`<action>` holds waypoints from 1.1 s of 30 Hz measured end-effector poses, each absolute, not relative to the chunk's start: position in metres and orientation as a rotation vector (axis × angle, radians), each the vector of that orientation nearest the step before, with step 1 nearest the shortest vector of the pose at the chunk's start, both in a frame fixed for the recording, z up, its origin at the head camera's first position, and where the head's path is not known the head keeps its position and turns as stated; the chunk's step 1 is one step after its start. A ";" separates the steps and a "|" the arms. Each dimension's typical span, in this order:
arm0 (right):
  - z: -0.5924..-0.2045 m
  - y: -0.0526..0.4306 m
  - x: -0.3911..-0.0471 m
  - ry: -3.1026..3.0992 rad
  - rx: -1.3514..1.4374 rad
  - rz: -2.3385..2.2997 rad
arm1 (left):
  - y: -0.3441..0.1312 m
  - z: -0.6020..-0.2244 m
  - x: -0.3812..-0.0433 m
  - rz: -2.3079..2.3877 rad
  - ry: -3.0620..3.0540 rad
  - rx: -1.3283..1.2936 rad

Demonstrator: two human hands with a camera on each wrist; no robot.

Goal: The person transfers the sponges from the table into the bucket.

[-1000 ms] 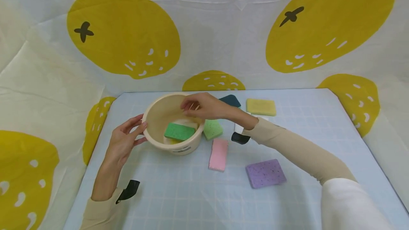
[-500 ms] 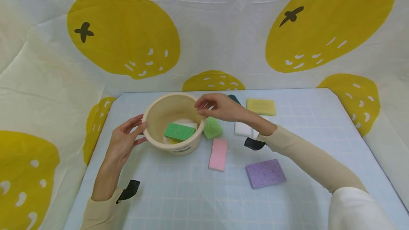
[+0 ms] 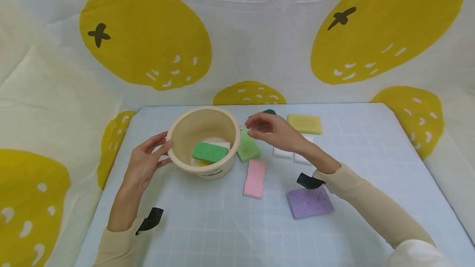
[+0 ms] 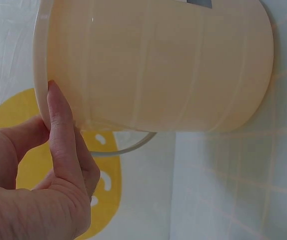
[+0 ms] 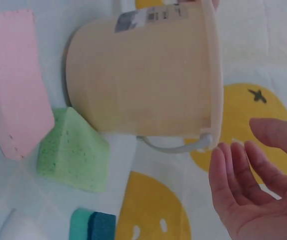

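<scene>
A cream plastic bucket (image 3: 226,168) stands on the table, tilted or upright I cannot tell. Its left rim is pinched between the thumb and fingers of my left hand (image 3: 144,164), seen closely in the left wrist view. Inside lies a green sponge (image 3: 210,152) over a white piece and a yellow one, both partly covered. My right hand (image 3: 276,131) hovers right of the bucket, above a light green sponge (image 3: 248,147), fingers loosely bent with nothing in them. In the right wrist view, the bucket's handle (image 5: 183,146) hangs beside those fingertips.
Around the right hand lie a pink sponge (image 3: 254,179), a purple sponge (image 3: 310,202), a yellow sponge (image 3: 305,124), white pads (image 3: 303,159) and a dark teal sponge (image 3: 269,111), partly hidden. A lemon-print cloth (image 3: 259,44) rises behind the table.
My right hand has moved out from over the bucket, to the right and slightly toward me, holding nothing. The left hand stays on the rim. The green sponge inside lies as before.
</scene>
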State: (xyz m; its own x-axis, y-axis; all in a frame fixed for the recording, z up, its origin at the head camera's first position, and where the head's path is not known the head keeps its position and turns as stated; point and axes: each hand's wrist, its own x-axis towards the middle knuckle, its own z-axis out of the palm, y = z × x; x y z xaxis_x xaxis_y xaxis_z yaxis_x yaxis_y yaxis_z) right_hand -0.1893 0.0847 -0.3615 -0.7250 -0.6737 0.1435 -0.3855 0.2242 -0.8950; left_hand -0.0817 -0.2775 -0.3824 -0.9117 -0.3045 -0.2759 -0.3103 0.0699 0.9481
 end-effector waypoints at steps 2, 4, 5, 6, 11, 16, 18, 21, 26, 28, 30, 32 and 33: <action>-0.364 0.089 -0.186 2.240 -0.963 -1.511 | -0.277 -0.382 -0.082 2.041 2.288 -0.659; -0.367 0.092 -0.183 2.255 -0.942 -1.514 | -0.277 -0.382 -0.082 2.035 2.285 -0.663; -0.369 0.094 -0.181 2.262 -0.932 -1.516 | -0.278 -0.382 -0.082 2.031 2.286 -0.660; -0.371 0.095 -0.180 2.268 -0.925 -1.519 | -0.278 -0.382 -0.083 2.026 2.288 -0.660; -0.380 0.101 -0.171 2.293 -0.895 -1.516 | -0.277 -0.383 -0.082 2.011 2.297 -0.653; -0.390 0.105 -0.163 2.338 -0.839 -1.487 | -0.278 -0.382 -0.081 2.001 2.307 -0.644; -0.396 0.108 -0.161 2.352 -0.817 -1.481 | -0.278 -0.381 -0.081 1.996 2.314 -0.645; -0.405 0.110 -0.158 2.360 -0.782 -1.478 | -0.278 -0.380 -0.080 1.998 2.313 -0.645; -0.422 0.113 -0.151 2.361 -0.721 -1.472 | -0.278 -0.381 -0.080 2.003 2.310 -0.638; -0.428 0.114 -0.147 2.359 -0.698 -1.461 | -0.278 -0.381 -0.080 2.005 2.308 -0.637; -0.434 0.116 -0.142 2.357 -0.676 -1.442 | -0.278 -0.381 -0.080 2.007 2.307 -0.634; -0.440 0.117 -0.138 2.355 -0.659 -1.424 | -0.278 -0.382 -0.080 2.017 2.300 -0.631; -0.443 0.117 -0.137 2.350 -0.652 -1.422 | -0.278 -0.382 -0.080 2.019 2.298 -0.631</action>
State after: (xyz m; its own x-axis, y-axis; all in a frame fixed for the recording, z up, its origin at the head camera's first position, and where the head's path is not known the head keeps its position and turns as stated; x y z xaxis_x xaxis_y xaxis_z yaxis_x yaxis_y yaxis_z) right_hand -0.1369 0.1173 -0.4429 -0.8456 -0.5327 -0.0343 -0.2168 0.4013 -0.8899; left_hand -0.0798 -0.2784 -0.3817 -0.9182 -0.2857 -0.2744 -0.3089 0.0828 0.9475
